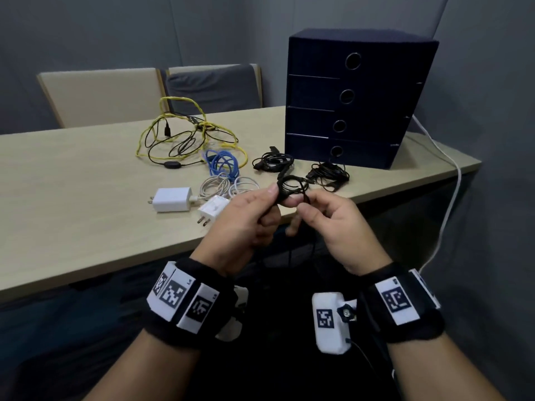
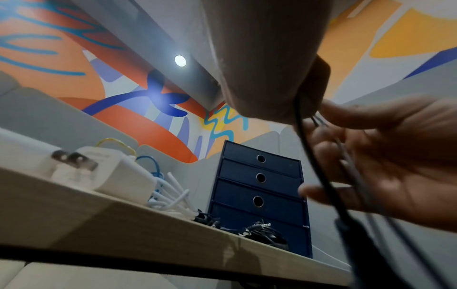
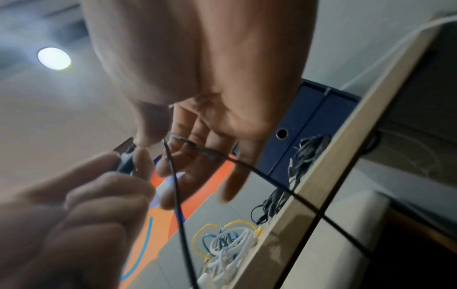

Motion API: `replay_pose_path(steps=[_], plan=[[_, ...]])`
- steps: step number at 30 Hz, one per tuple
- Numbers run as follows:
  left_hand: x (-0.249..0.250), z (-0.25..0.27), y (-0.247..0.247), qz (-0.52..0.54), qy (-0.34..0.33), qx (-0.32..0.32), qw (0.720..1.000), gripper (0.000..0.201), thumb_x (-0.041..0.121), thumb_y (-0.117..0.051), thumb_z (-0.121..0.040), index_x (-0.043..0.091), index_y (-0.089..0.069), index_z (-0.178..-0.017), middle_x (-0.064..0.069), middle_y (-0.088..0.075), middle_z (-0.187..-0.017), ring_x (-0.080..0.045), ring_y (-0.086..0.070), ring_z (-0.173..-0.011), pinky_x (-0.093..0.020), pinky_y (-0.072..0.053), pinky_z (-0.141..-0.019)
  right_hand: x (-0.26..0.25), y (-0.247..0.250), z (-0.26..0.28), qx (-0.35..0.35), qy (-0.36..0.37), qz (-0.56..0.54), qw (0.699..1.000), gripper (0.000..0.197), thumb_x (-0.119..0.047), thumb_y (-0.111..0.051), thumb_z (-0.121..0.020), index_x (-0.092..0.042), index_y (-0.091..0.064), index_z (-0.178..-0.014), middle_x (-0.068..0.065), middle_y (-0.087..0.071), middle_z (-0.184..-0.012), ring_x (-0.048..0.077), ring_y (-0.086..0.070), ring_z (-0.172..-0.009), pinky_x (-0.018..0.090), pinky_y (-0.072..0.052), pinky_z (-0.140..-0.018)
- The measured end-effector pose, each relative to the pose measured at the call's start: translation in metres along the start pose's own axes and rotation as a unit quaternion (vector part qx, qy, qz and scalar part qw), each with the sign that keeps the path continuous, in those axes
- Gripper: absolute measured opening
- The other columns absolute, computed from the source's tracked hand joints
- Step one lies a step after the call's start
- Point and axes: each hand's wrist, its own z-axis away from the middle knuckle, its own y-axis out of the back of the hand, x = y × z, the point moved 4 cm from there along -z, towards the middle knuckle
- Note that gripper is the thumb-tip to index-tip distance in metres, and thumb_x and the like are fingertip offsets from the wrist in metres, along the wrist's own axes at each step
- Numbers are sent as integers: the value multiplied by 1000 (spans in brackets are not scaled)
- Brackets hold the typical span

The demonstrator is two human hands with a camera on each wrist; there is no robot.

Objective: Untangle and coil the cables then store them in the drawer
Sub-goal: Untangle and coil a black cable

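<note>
Both hands are raised in front of the table's near edge, working one thin black cable (image 1: pixel 293 186) wound into a small coil. My left hand (image 1: pixel 274 198) pinches the coil's left side between thumb and fingers. My right hand (image 1: pixel 303 204) pinches the right side, its little finger pointing down. The loose end of this cable (image 2: pixel 309 156) hangs below the hands, past the table edge, and the strand (image 3: pixel 178 205) also shows in the right wrist view. The dark blue four-drawer unit (image 1: pixel 356 96) stands at the back right with every drawer closed.
On the table (image 1: pixel 72 198) lie a yellow and black cable tangle (image 1: pixel 185 134), a blue coil (image 1: pixel 223 164), white cables (image 1: pixel 228 185), two white chargers (image 1: pixel 173 199), and two black bundles (image 1: pixel 273 163) (image 1: pixel 330 172). A white cord (image 1: pixel 451 198) hangs off the right edge. Two chairs (image 1: pixel 101 94) stand behind.
</note>
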Motion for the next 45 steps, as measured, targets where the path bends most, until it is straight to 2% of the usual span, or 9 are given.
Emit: replay_pose_path(steps=[5, 12, 22, 26, 31, 35, 39, 42, 45], plan=[[-4, 0, 7, 49, 25, 8, 998, 36, 42, -48, -82, 9, -61, -84, 6, -27, -52, -2, -18, -41, -18, -8, -41, 10, 1, -2, 22, -55, -125, 990, 6, -13, -59, -89, -9, -58, -86, 8, -40, -64, 7, -29, -39, 22, -32, -39], [-11, 2, 18, 44, 77, 32, 996, 38, 48, -47, -86, 14, -55, -71, 10, -25, -47, -3, -17, -39, -16, -10, -37, 11, 34, -8, 83, -42, 52, 994, 23, -32, -61, -92, -23, -63, -70, -12, -33, -46, 8, -25, -40, 23, -22, -45], [-21, 10, 25, 33, 67, -28, 997, 33, 39, -52, -88, 19, -55, -62, 6, -28, -48, -6, -19, -42, -18, -10, -41, -1, 47, -18, 216, -1, -15, 976, 29, -21, -46, -103, -14, -50, -75, -7, -34, -52, 7, -28, -43, 22, -25, -41], [-9, 4, 23, 73, -5, -6, 997, 19, 28, -49, -89, 14, -60, -83, 8, -27, -49, -6, -20, -44, -20, -12, -42, 1, 40, -15, 112, -47, 101, 987, 8, -22, -56, -98, -28, -61, -99, 1, -62, -76, 12, -55, -54, 26, -47, -56], [-8, 0, 5, 78, -1, -70, 994, 28, 27, -44, -89, 8, -64, -95, 7, -32, -48, -5, -19, -42, -17, -12, -40, 13, 10, -5, -54, -57, 93, 993, 41, -15, -67, -91, -39, -53, -120, 4, -61, -92, 29, -69, -75, 31, -52, -80], [-14, 2, 0, 139, 46, -95, 985, 41, 27, -43, -89, 6, -62, -117, 6, -31, -41, -2, -20, -35, -14, -10, -37, 17, 8, -3, -18, -33, -9, 999, 12, -8, -59, -93, -19, -62, -96, -7, -56, -64, 16, -54, -51, 36, -51, -65], [-16, 5, 1, 189, 74, -107, 973, 45, 28, -40, -90, 10, -61, -126, 8, -31, -37, -1, -23, -31, -17, -7, -35, 25, 7, -3, -37, -34, -71, 996, 4, -27, -66, -82, -29, -68, -83, -3, -56, -72, 13, -51, -66, 28, -49, -63], [-14, 5, -4, 203, 78, -111, 970, 45, 29, -39, -90, 16, -60, -128, 8, -32, -36, -2, -24, -30, -18, -5, -35, 28, -1, -2, -42, -30, -108, 993, 8, -17, -60, -87, -25, -61, -89, 5, -54, -75, 12, -58, -67, 28, -49, -73], [-12, 4, -6, 201, 58, -91, 974, 46, 28, -41, -88, 17, -55, -131, 7, -34, -37, -3, -24, -30, -18, -7, -34, 32, -9, -1, -25, -52, -106, 993, 8, -16, -55, -92, -17, -47, -93, 11, -40, -71, 13, -43, -43, 32, -48, -52]])
